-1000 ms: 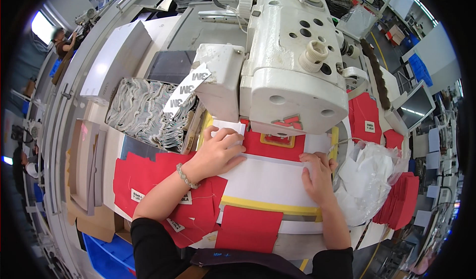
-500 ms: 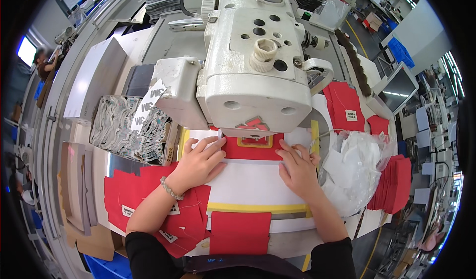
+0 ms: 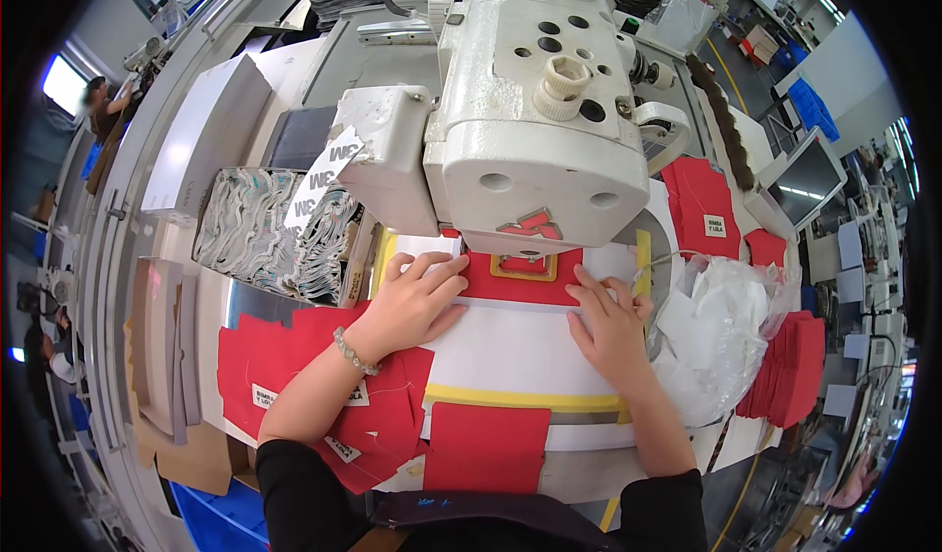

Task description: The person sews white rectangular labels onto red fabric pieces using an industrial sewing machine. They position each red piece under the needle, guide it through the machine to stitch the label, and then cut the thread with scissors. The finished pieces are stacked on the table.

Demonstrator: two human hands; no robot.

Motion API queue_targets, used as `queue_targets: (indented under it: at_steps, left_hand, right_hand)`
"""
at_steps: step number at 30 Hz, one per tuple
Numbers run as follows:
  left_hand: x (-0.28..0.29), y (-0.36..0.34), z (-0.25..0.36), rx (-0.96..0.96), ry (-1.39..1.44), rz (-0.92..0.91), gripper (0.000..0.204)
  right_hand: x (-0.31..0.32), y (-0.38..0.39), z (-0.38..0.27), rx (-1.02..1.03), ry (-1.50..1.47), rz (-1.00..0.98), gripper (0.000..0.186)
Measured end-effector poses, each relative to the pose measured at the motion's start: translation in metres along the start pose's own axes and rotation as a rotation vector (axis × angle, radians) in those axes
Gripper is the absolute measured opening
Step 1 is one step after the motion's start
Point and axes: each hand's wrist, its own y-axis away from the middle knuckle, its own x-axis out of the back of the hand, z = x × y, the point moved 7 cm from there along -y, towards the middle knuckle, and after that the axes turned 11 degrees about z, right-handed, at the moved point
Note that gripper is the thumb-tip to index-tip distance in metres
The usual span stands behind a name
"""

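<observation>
Under the head of a white sewing machine lies a red fabric piece on a white sheet. A small yellow frame sits on the fabric below the machine head, and the needle area is mostly hidden. My left hand, a beaded bracelet at its wrist, rests with spread fingers at the fabric's left end. At the opposite end, my right hand lies with its fingertips at the fabric's edge, fingers stretched out. Neither hand grips anything.
Labelled red pieces spread at left; a plain red piece lies in front. A box of folded strips stands left of the machine. To the right are a clear plastic bag with white pieces and a red stack.
The whole view has shifted, so the scene sits a little farther right. Both hands stay at the two ends of the red fabric, with no clear movement against it.
</observation>
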Motion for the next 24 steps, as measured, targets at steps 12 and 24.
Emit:
queue_targets:
  at_steps: [12, 24]
  left_hand:
    - [0.011, 0.003, 0.015, -0.016, -0.086, -0.129, 0.042]
    - [0.128, 0.052, -0.103, 0.539, -0.2, 0.219, 0.017]
  right_hand:
    - [-0.005, 0.005, 0.002, 0.007, -0.001, 0.006, 0.037]
    - [0.166, 0.025, -0.151, 0.91, -0.633, -0.573, 0.029]
